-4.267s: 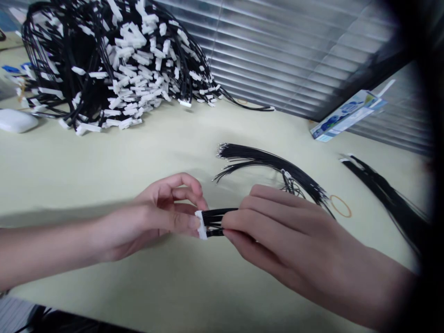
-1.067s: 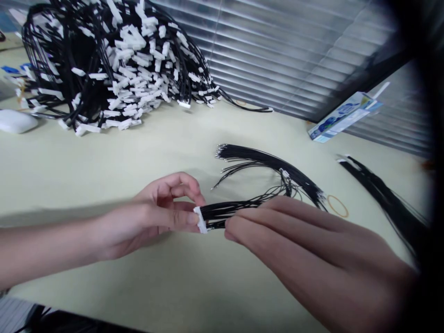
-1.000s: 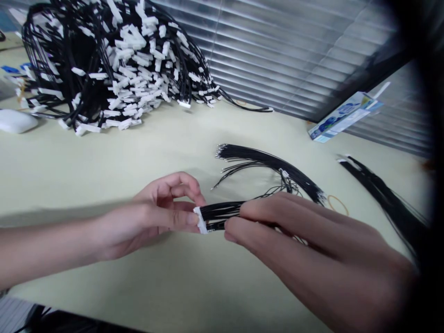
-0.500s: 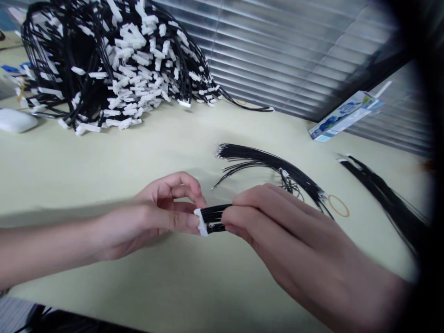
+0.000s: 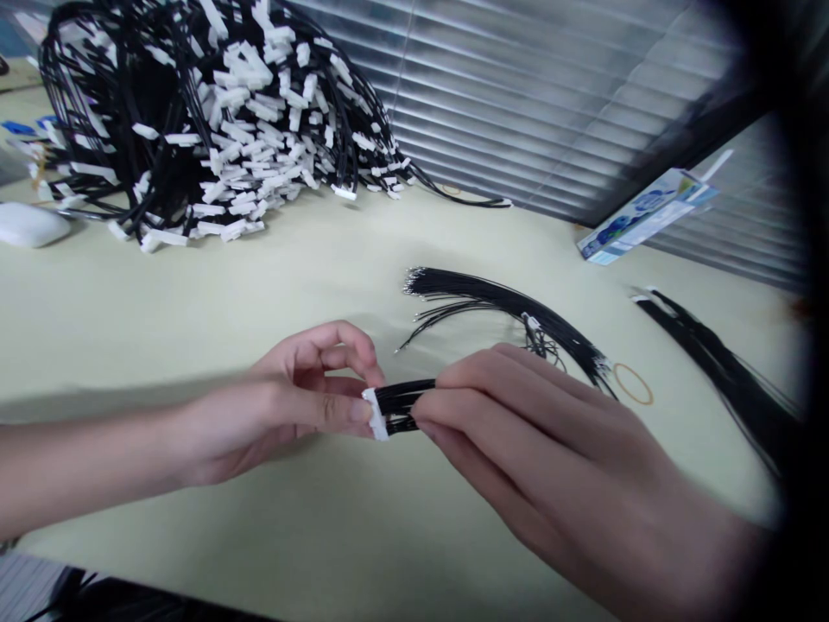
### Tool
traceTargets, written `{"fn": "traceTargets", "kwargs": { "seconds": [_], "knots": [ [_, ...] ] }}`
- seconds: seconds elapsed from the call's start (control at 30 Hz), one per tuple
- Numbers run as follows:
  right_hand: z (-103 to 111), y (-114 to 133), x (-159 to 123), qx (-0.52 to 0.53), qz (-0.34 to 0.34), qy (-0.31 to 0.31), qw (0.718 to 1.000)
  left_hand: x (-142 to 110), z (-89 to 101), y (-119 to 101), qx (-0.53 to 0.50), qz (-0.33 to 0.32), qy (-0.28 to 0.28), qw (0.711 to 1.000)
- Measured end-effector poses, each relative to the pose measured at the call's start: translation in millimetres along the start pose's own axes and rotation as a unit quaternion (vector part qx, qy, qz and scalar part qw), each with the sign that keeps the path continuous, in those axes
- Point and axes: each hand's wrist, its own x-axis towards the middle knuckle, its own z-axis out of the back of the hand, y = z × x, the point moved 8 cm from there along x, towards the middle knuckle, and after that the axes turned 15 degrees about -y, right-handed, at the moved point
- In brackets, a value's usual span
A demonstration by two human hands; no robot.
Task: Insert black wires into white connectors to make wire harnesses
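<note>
Between thumb and fingers, my left hand [image 5: 311,402] pinches a white plastic connector [image 5: 376,415], seen edge-on. Several black wires [image 5: 402,397] run from its right side toward my right hand [image 5: 537,441]. The right thumb and fingers are closed on these wires just short of the connector; the exact spot between the fingertips is hidden. Behind my right hand lies a loose bundle of black wires with metal crimped ends [image 5: 505,295]. A small white connector with tangled wires [image 5: 531,322] rests against that bundle.
A big heap of black cables with white connectors [image 5: 246,138] fills the back left, beside a white mouse-like object [image 5: 32,225]. At right are a rubber band [image 5: 633,383], more black wires [image 5: 712,371] and a blue-white box [image 5: 648,216]. Blinds [image 5: 492,95] stand behind the table.
My right hand's fingers have shifted over the wires, drawing back and spreading about a second ago, then closing near the connector again. My left hand keeps its pinch almost unmoved.
</note>
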Motion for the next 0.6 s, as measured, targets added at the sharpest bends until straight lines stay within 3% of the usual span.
{"fn": "traceTargets", "kwargs": {
  "seconds": [0.2,0.4,0.6],
  "knots": [
    [-2.5,-7.4,0.5,0.021,-0.064,-0.007,0.998,-0.5,-0.4,1.0,-0.005,0.005,0.001,1.000],
    [-7.7,-1.6,-0.1,0.024,-0.013,0.018,0.999,-0.6,-0.1,2.1,-0.001,-0.001,0.004,1.000],
    [-2.6,1.3,2.9,-0.015,-0.005,-0.014,1.000,1.1,3.1,1.6,-0.001,-0.002,-0.011,1.000]
  ]
}}
